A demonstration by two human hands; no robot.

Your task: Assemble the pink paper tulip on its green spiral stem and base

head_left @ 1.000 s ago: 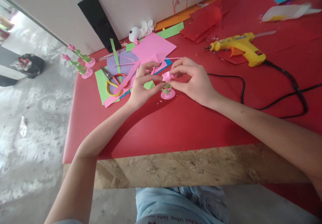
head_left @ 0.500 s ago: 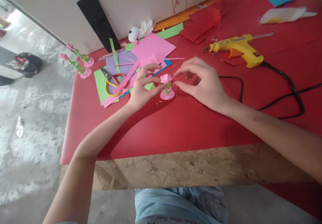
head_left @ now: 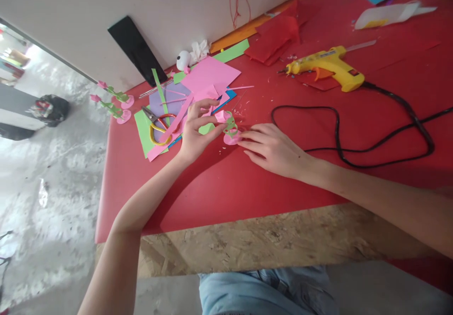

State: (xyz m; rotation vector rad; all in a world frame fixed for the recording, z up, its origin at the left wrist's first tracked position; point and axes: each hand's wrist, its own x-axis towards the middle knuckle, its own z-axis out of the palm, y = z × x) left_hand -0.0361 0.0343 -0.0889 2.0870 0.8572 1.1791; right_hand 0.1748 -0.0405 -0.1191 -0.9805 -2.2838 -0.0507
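A small paper flower (head_left: 231, 125) has a pink folded bloom, a curled green stem and a round pink base. It stands tilted to the left on the red tabletop. My left hand (head_left: 198, 128) pinches the bloom between thumb and fingers. The fingertips of my right hand (head_left: 271, 147) grip the right edge of the base, its fingers close together and the thumb mostly hidden. Just left of my left hand lie scissors (head_left: 161, 133) with red and yellow handles, on top of green, purple and pink paper (head_left: 211, 73).
Two similar paper flowers (head_left: 123, 116) stand at the table's left corner. A yellow glue gun (head_left: 327, 67) lies at right, its black cable (head_left: 338, 131) looped near my right hand. Behind are a glue bottle (head_left: 385, 15), red paper (head_left: 276, 39) and a black panel (head_left: 136, 48) leaning on the wall.
My right hand has come down from beside the bloom to the flower's base. The bloom now leans further left, still in my left fingers. The view has shifted slightly.
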